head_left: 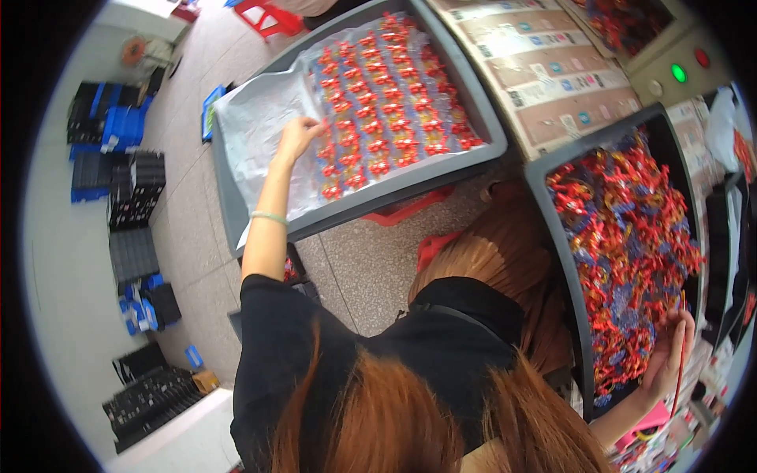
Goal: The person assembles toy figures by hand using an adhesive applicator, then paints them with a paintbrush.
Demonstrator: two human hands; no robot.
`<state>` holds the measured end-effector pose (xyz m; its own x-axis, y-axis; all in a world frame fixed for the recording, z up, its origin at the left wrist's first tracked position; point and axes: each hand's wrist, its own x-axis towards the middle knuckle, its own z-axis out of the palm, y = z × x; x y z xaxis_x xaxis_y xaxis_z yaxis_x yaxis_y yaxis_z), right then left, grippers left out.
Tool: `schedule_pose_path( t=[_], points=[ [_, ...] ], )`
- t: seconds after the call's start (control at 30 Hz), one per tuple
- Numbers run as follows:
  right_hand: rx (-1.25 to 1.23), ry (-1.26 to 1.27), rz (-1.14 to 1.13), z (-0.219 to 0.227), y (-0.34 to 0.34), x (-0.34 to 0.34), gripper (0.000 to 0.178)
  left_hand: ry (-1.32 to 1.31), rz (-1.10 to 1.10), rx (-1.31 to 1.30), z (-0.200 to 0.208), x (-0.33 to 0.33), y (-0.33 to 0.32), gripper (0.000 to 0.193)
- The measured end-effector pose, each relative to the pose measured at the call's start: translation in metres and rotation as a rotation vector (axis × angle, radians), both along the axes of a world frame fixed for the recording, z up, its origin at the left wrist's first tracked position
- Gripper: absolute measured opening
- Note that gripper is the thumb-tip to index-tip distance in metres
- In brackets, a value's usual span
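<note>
My left hand [298,137] reaches over a large grey tray [371,195], with a pale bracelet on its wrist. Its fingers are pinched at the left edge of the rows of small red-and-gold figures [378,110], on what seems to be one small red figure. These figures stand on crinkled clear sheeting [264,130]. At the far right, my right hand [669,359] grips a thin red stick [678,378], like a fine paintbrush, held nearly upright. Beside it is a dark grey bin [569,292] heaped with red, purple and yellow figures [623,236].
A work surface [544,71] covered with labelled strips lies beyond the bin, beside a panel with a lit green button [679,73]. A red stool [268,17] stands at the far edge. Black and blue crates [118,130] are stacked along the left wall.
</note>
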<state>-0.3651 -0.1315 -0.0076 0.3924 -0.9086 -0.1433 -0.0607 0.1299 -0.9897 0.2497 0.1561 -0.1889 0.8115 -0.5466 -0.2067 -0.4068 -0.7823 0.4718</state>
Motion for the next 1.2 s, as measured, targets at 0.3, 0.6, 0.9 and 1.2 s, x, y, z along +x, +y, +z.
schedule_pose_path(
  t=[0.3, 0.6, 0.9, 1.2],
  points=[
    [-0.172, 0.331, 0.138, 0.003, 0.004, 0.058, 0.021, -0.63, -0.021, 0.134, -0.001, 0.014, 0.013, 0.038],
    [-0.673, 0.614, 0.408, -0.032, -0.004, 0.127, 0.019, -0.082, -0.467, -0.755, 0.154, -0.23, -0.157, 0.012],
    [-0.365, 0.403, 0.159, -0.016, -0.002, 0.084, 0.015, 0.532, -0.608, -0.915, 0.155, -0.323, -0.199, 0.012],
    [-0.957, 0.599, 0.328, -0.041, -0.009, 0.126, 0.017, 0.596, -0.654, -0.969, 0.15, -0.352, -0.217, 0.012]
  ],
)
